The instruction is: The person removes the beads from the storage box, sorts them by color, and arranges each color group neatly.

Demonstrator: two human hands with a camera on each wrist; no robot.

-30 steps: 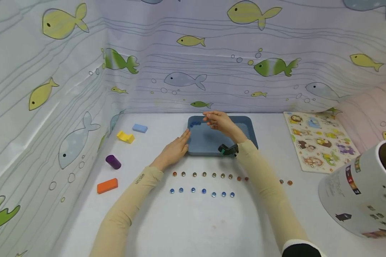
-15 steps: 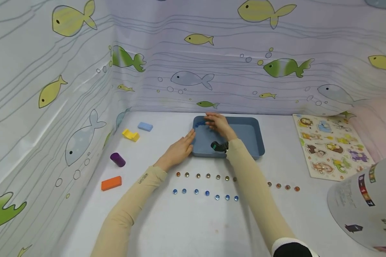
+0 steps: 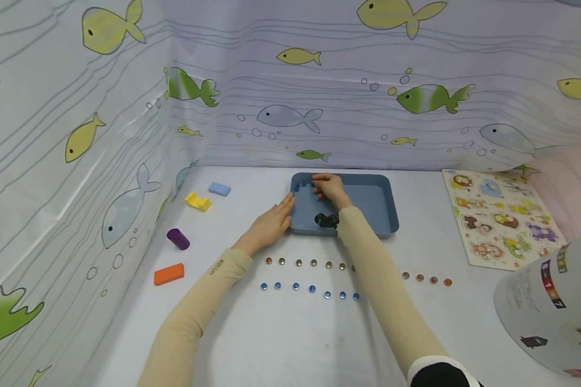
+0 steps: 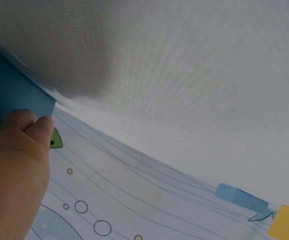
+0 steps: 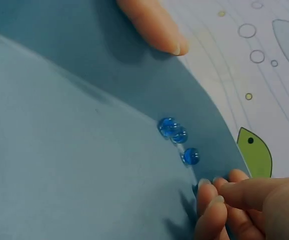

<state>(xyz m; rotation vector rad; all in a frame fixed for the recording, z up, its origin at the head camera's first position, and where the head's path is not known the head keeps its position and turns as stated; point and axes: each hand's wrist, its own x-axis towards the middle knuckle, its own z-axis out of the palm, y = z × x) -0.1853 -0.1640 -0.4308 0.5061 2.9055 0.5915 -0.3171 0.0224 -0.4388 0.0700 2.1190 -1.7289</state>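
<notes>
The right hand (image 3: 330, 189) reaches into the blue tray (image 3: 368, 201), fingers bunched at its far-left corner, about eleven o'clock from the tray's middle. From the right wrist the fingertips (image 5: 212, 200) press together in a pinch beside three blue glass beads (image 5: 177, 134) lying against the tray wall; whether a bead sits inside that pinch I cannot tell, since the fingers hide it. The left hand (image 3: 268, 226) lies flat and relaxed, fingers straight, touching the tray's left wall at nine o'clock and gripping nothing.

Those beads look small, hard and glossy, so I judge them light but slippery and apt to roll; a fingertip pinch across the rounded sides seems the only hold.

The head view alone shows the rows on the table: brownish beads (image 3: 305, 263) and a row of blue beads (image 3: 310, 290) toward six o'clock of the tray. The left wrist view adds only a fingertip (image 4: 22, 127) against the tray's corner (image 4: 14, 95).
</notes>
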